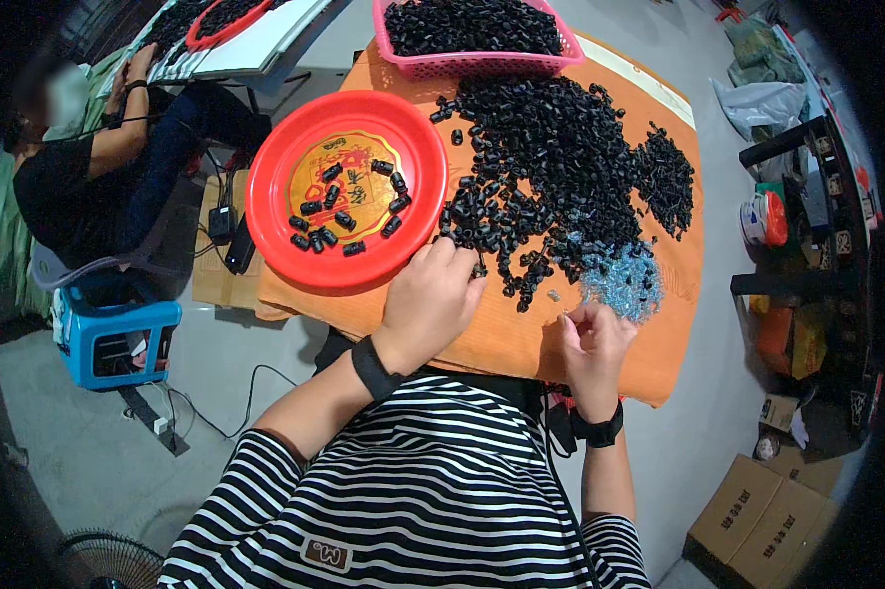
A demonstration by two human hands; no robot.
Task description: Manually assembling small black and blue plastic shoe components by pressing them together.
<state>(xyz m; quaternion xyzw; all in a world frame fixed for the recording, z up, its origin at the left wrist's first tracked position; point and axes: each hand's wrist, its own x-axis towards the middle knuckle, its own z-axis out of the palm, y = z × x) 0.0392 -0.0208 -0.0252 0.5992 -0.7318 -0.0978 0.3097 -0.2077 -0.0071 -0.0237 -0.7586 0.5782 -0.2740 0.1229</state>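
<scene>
My left hand (pixel 431 302) is closed at the near left edge of a heap of small black plastic parts (pixel 546 147). A small black plastic part (pixel 479 269) shows at its fingertips. Fingers pinched together, my right hand (pixel 598 344) is at the near edge of a pile of tiny clear bluish pieces (pixel 621 279); whatever it holds is too small to make out. Left of the heap is a red round plate (pixel 271 221) with several black cylindrical pieces (pixel 344 221) scattered on it.
A pink basket (pixel 477 66) full of black parts stands at the far edge of the orange-covered table (pixel 521 344). A smaller pile of thin black parts (pixel 666 177) lies at the right. Another person (pixel 89 167) sits at the far left beside a white table (pixel 256 49). Cardboard boxes (pixel 761 510) are at lower right.
</scene>
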